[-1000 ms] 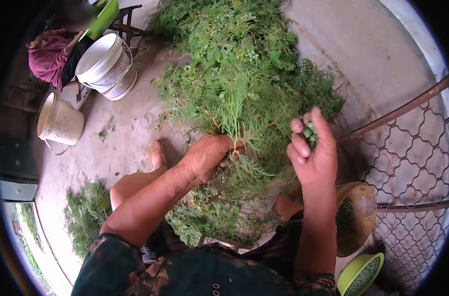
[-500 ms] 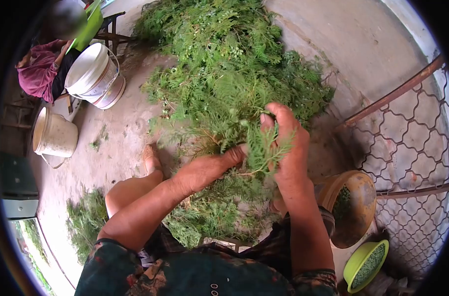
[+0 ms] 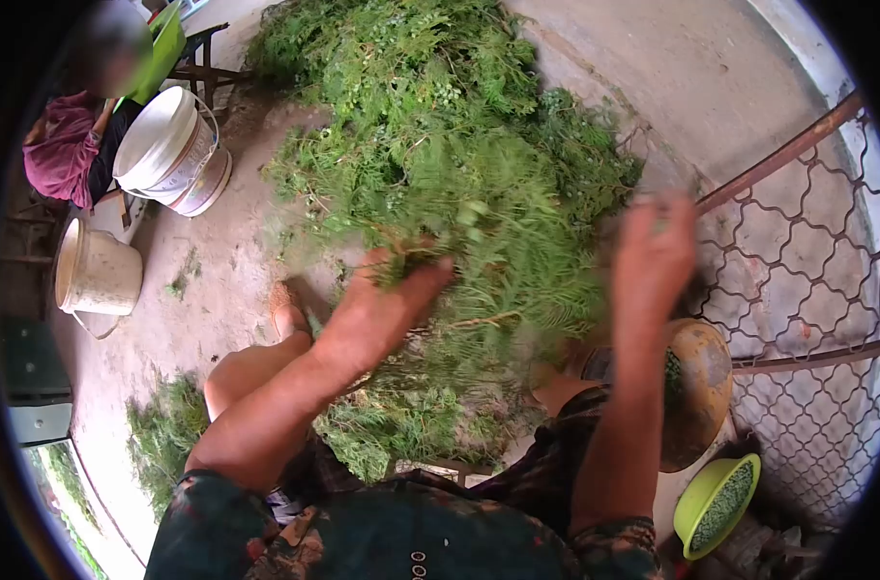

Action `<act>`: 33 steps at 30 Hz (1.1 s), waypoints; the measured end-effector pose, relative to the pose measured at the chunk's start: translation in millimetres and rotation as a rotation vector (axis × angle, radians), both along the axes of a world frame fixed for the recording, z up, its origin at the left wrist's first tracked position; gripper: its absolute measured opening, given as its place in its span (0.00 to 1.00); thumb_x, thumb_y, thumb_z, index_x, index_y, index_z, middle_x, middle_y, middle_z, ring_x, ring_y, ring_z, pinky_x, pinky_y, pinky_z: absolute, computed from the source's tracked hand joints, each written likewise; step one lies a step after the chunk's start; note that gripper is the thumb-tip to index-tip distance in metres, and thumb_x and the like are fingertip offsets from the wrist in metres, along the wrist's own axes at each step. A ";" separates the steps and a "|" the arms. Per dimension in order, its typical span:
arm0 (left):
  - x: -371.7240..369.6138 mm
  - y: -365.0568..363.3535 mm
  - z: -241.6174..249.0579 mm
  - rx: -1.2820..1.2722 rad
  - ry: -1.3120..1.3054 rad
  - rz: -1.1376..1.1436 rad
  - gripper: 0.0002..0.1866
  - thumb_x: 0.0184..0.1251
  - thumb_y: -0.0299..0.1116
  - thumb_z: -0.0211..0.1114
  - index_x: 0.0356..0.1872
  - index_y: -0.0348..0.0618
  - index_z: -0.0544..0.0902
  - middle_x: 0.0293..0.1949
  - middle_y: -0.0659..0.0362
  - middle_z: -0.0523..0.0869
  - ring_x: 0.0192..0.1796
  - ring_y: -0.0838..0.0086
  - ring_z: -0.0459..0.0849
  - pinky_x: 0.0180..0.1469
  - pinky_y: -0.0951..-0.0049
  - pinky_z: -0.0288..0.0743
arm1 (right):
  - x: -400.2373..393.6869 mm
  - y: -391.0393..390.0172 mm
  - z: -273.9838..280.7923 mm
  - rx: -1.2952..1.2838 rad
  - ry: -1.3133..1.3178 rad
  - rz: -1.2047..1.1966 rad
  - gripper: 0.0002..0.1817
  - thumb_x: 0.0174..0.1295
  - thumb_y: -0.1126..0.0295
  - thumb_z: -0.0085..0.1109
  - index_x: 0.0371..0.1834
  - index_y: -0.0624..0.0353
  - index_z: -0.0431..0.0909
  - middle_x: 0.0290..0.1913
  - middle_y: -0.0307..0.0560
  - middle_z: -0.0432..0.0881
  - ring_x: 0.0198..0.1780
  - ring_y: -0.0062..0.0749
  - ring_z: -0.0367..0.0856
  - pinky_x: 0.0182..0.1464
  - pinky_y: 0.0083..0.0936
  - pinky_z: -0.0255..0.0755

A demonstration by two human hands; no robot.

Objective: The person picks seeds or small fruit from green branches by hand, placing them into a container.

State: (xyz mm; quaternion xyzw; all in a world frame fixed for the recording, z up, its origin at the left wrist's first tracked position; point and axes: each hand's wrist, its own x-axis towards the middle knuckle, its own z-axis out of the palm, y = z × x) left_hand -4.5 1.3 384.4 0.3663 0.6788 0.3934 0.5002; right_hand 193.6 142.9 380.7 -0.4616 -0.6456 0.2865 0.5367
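Right hand (image 3: 655, 253) now right of greenery (image 3: 542, 246), blurred

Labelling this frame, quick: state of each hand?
Left hand: closed, holding leafy green branches.
Right hand: blurred; can't tell whether open or closed, or holding anything.

Green foliage (image 3: 430, 106) — yellow-green basin (image 3: 689, 512) — dark floral-patterned sleeve (image 3: 203, 517).

1 feathery green leafy spray (image 3: 532, 266), motion-blurred, fanned toward 3 o'clock from left hand (image 3: 367, 309). Right hand (image 3: 655, 246) at spray's 3 o'clock, contents too blurred to tell. Large tangled green leafy heap (image 3: 425, 106) lying at 12 o'clock.
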 end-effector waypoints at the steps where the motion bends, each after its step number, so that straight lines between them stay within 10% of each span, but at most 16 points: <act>1: 0.9 -2.0 5.8 -0.035 -0.074 0.124 0.14 0.68 0.43 0.56 0.36 0.41 0.76 0.20 0.65 0.73 0.25 0.80 0.68 0.27 0.75 0.62 | 14.8 14.9 7.6 0.186 -0.291 -0.279 0.09 0.65 0.66 0.49 0.35 0.60 0.73 0.24 0.42 0.75 0.19 0.16 0.68 0.21 0.16 0.62; 2: -1.4 -2.7 13.6 -0.038 -0.031 0.086 0.14 0.68 0.43 0.56 0.35 0.41 0.76 0.19 0.66 0.72 0.24 0.81 0.67 0.27 0.75 0.61 | 23.6 16.1 12.3 0.186 -0.294 -0.282 0.09 0.65 0.66 0.49 0.35 0.60 0.73 0.24 0.42 0.75 0.19 0.16 0.68 0.21 0.16 0.62; 4: -4.0 -2.6 15.3 -0.046 0.021 0.050 0.13 0.67 0.42 0.57 0.33 0.42 0.76 0.19 0.66 0.71 0.24 0.81 0.66 0.26 0.76 0.60 | 31.4 11.1 18.7 -0.533 0.897 0.568 0.08 0.64 0.64 0.50 0.31 0.56 0.74 0.25 0.42 0.76 0.15 0.14 0.65 0.15 0.14 0.59; 11: -1.0 0.9 -0.3 0.009 0.010 -0.029 0.13 0.68 0.39 0.57 0.34 0.39 0.76 0.17 0.65 0.72 0.23 0.83 0.68 0.26 0.76 0.62 | -14.6 -29.4 18.2 -0.758 0.742 0.798 0.10 0.64 0.61 0.54 0.36 0.55 0.74 0.28 0.41 0.76 0.14 0.09 0.61 0.12 0.10 0.54; 13: 2.4 1.2 -2.1 0.041 -0.008 -0.026 0.13 0.68 0.39 0.57 0.35 0.38 0.76 0.17 0.64 0.72 0.22 0.83 0.68 0.26 0.76 0.63 | -27.4 -38.3 14.2 -0.522 0.286 0.716 0.08 0.62 0.67 0.57 0.36 0.59 0.74 0.30 0.42 0.76 0.17 0.11 0.65 0.16 0.12 0.60; 22: 7.6 1.3 -21.4 0.102 0.047 -0.086 0.13 0.66 0.35 0.58 0.44 0.35 0.78 0.17 0.59 0.75 0.22 0.81 0.72 0.25 0.75 0.67 | -49.6 -54.8 -21.9 0.178 -0.286 0.402 0.09 0.55 0.74 0.60 0.37 0.63 0.73 0.27 0.59 0.78 0.26 0.50 0.78 0.28 0.36 0.72; 25: 5.0 -3.8 -34.7 0.253 0.170 -0.051 0.13 0.65 0.34 0.58 0.45 0.36 0.78 0.17 0.59 0.75 0.20 0.79 0.72 0.25 0.75 0.66 | -34.8 -44.6 -5.9 0.145 -0.372 0.184 0.04 0.56 0.74 0.58 0.32 0.58 0.73 0.25 0.54 0.78 0.23 0.44 0.79 0.25 0.34 0.71; 26: -2.6 -8.6 -42.5 0.323 0.242 -0.081 0.13 0.65 0.34 0.58 0.45 0.36 0.78 0.16 0.60 0.74 0.20 0.79 0.71 0.25 0.75 0.66 | -18.7 -21.5 -3.8 0.314 -0.289 0.056 0.01 0.58 0.74 0.55 0.32 0.58 0.74 0.22 0.47 0.77 0.16 0.28 0.74 0.19 0.26 0.67; 27: -2.9 -7.5 -31.0 0.225 0.184 -0.046 0.12 0.66 0.34 0.58 0.43 0.37 0.78 0.16 0.60 0.73 0.19 0.79 0.70 0.24 0.75 0.64 | 2.7 -15.9 18.0 -0.257 0.236 0.197 0.02 0.59 0.73 0.53 0.33 0.58 0.74 0.22 0.40 0.74 0.14 0.14 0.65 0.15 0.16 0.59; 29: -4.7 -6.2 -17.8 0.133 0.130 -0.007 0.11 0.66 0.35 0.58 0.41 0.37 0.79 0.15 0.61 0.73 0.19 0.80 0.68 0.23 0.75 0.63 | 35.6 5.4 19.8 -0.504 0.936 0.588 0.08 0.61 0.68 0.49 0.38 0.59 0.74 0.28 0.42 0.75 0.15 0.13 0.63 0.12 0.12 0.54; 33: -9.0 -6.3 -8.4 0.118 0.010 -0.035 0.13 0.68 0.39 0.57 0.29 0.38 0.75 0.14 0.65 0.71 0.19 0.81 0.67 0.22 0.75 0.60 | 14.6 -18.4 24.7 -0.643 1.000 0.706 0.12 0.63 0.63 0.44 0.39 0.58 0.74 0.30 0.44 0.76 0.15 0.17 0.65 0.12 0.14 0.54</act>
